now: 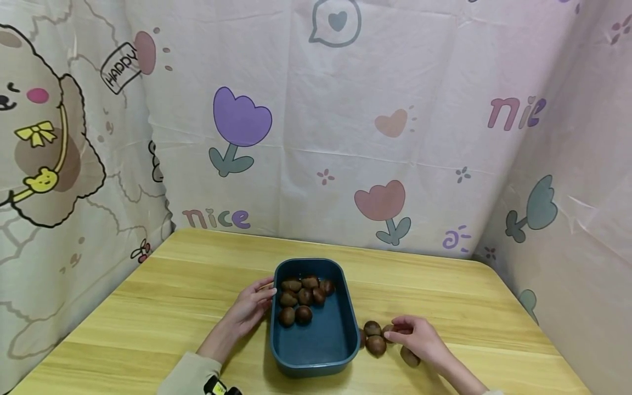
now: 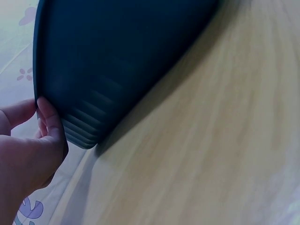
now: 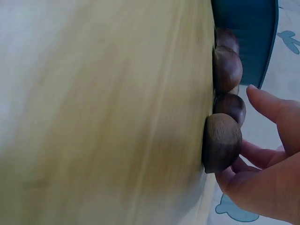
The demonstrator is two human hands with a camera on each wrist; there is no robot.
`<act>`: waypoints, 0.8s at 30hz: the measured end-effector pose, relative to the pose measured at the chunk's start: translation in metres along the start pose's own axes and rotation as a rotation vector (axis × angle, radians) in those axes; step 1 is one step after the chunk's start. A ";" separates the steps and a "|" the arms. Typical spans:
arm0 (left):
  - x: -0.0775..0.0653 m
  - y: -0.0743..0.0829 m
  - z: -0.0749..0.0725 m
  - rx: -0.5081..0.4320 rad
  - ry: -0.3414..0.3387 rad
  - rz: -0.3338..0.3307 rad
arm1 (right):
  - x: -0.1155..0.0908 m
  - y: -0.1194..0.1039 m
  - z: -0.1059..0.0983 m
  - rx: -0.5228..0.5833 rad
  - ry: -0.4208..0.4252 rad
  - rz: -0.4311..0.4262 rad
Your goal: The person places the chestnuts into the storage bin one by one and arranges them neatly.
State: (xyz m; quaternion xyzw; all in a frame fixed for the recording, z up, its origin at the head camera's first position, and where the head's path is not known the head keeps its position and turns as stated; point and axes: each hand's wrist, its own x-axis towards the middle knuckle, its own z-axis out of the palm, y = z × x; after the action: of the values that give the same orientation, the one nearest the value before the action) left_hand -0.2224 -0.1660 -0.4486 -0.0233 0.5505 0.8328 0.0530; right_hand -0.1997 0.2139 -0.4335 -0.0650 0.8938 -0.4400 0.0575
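A dark blue rectangular box (image 1: 316, 351) stands on the table with several brown chestnuts (image 1: 304, 297) grouped toward its far left part. My left hand (image 1: 249, 307) is at the box's left side; in the left wrist view its thumb and fingers (image 2: 51, 117) grip the rim. On the right, more chestnuts (image 1: 376, 345) lie on the table close against the box. My right hand (image 1: 417, 337) is over them, thumb and fingers spread around one chestnut (image 1: 389, 333). The right wrist view shows the thumb apart from the nuts. A nearer chestnut (image 3: 222, 143) lies below that hand, partly covering its fingers.
The wooden table (image 1: 197, 274) has a light yellow grain. A printed cloth (image 1: 316, 109) with flowers and words hangs behind it and along both sides. A dark watch-like band (image 1: 219, 387) is on the left wrist.
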 end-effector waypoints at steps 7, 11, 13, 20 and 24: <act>0.001 -0.001 0.000 0.008 0.007 0.003 | 0.001 0.001 0.003 -0.081 0.011 -0.034; 0.001 -0.001 0.000 0.013 0.011 0.006 | 0.001 0.003 0.003 -0.096 0.003 -0.059; 0.001 -0.001 0.000 0.011 0.011 0.006 | 0.001 0.004 0.002 -0.092 -0.004 -0.064; 0.001 0.000 0.001 0.005 0.005 0.005 | 0.002 0.004 -0.001 -0.083 -0.036 -0.069; 0.001 -0.001 0.000 0.007 0.008 0.003 | 0.004 0.004 -0.004 -0.060 -0.082 -0.063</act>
State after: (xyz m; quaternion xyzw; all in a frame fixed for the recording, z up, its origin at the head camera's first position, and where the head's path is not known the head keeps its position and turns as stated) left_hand -0.2228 -0.1653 -0.4493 -0.0256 0.5536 0.8309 0.0497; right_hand -0.2046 0.2186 -0.4346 -0.1125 0.9011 -0.4114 0.0781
